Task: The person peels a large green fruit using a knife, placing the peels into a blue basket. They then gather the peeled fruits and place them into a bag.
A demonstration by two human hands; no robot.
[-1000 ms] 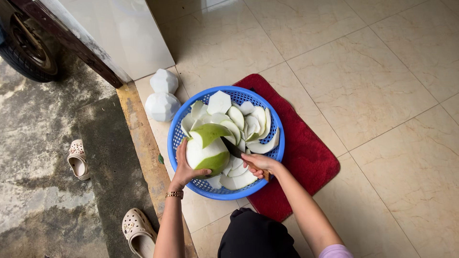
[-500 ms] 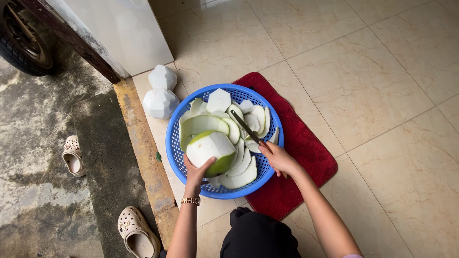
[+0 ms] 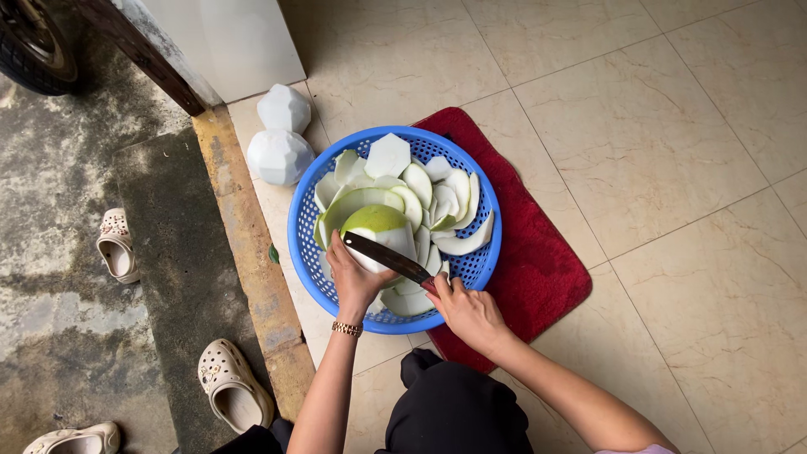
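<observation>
Green-skinned coconut (image 3: 376,229) gripped by left hand (image 3: 353,282) | right hand (image 3: 466,311) holds knife (image 3: 387,257), blade now back across fruit after lifting away | basket (image 3: 307,252) beneath

No packages, labels, signs or screens visible anywhere in the head view.
</observation>
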